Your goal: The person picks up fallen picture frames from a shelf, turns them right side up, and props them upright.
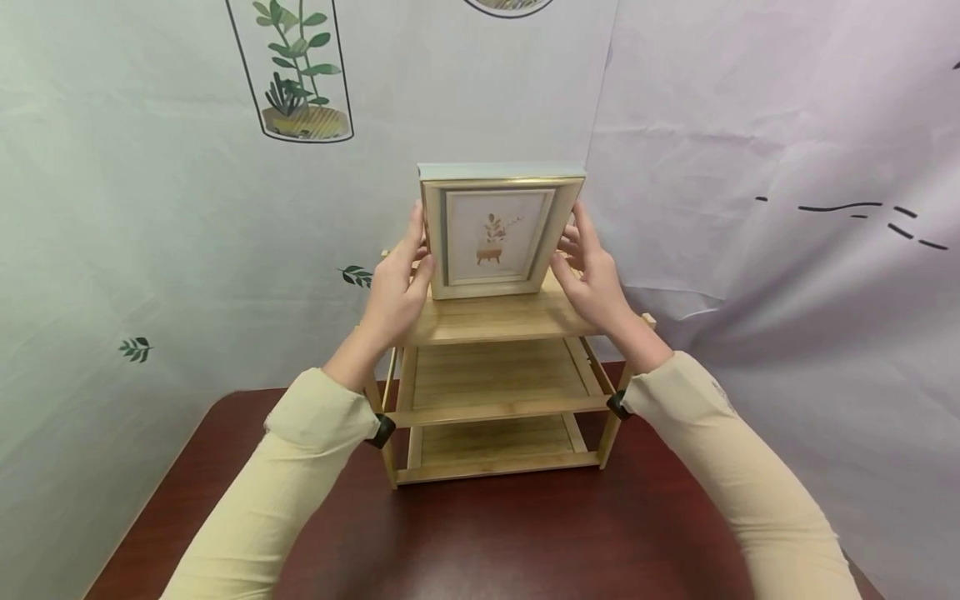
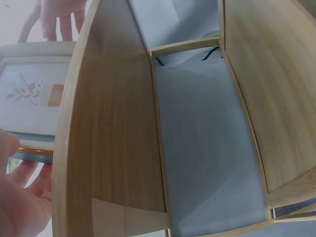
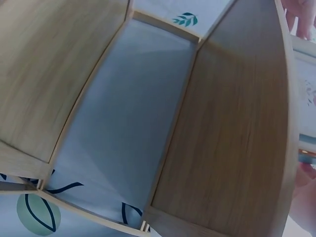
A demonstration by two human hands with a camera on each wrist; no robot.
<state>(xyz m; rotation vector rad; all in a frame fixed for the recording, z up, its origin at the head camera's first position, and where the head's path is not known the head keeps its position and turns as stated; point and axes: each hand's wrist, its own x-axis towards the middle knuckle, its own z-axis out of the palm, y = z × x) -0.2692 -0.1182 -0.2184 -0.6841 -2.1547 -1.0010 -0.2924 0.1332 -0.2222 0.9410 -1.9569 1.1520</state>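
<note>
A framed picture (image 1: 498, 287) of a potted plant, with a gold-edged rim, stands upright and tilted slightly back on the top board of a wooden three-tier shelf (image 1: 495, 321). My left hand (image 1: 396, 292) holds its left side, thumb toward the front and fingers along the edge. On the opposite side my right hand (image 1: 596, 279) holds the right edge in a similar way. The left wrist view shows the frame (image 2: 34, 126) partly behind the top board, with the left hand (image 2: 22, 207) at its edge. Only a sliver of the frame (image 3: 307, 74) appears in the right wrist view.
The shelf's middle tier (image 1: 495, 371) and bottom tier (image 1: 495, 442) lie below the top board. It stands on a dark red table (image 1: 480, 533). Behind hangs a pale cloth (image 1: 675, 125) with printed plants and creases.
</note>
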